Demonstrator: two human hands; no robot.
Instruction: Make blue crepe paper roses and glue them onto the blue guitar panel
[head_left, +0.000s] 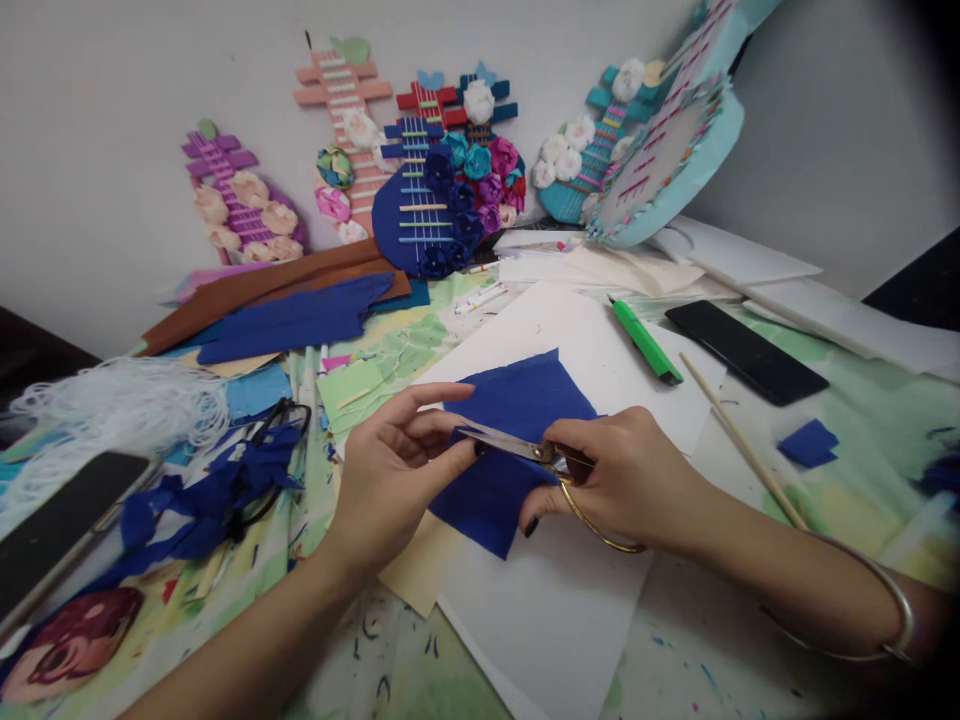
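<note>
A piece of dark blue crepe paper (525, 395) is held up over white sheets in the middle of the table. My left hand (409, 450) pinches its left side between thumb and fingers. In my right hand (611, 470) is a pair of scissors (517, 443) with gold-coloured handles. The blades point left across the blue paper, their tips close to my left thumb. Whether the blades are parted around the paper I cannot tell.
A green box cutter (641, 340), a black phone (746, 350) and a wooden stick (742, 440) lie right. Blue scraps (217, 480), white string (120, 410) and another phone (67, 530) lie left. Decorated paper guitars, including a blue guitar (409, 210), lean on the wall.
</note>
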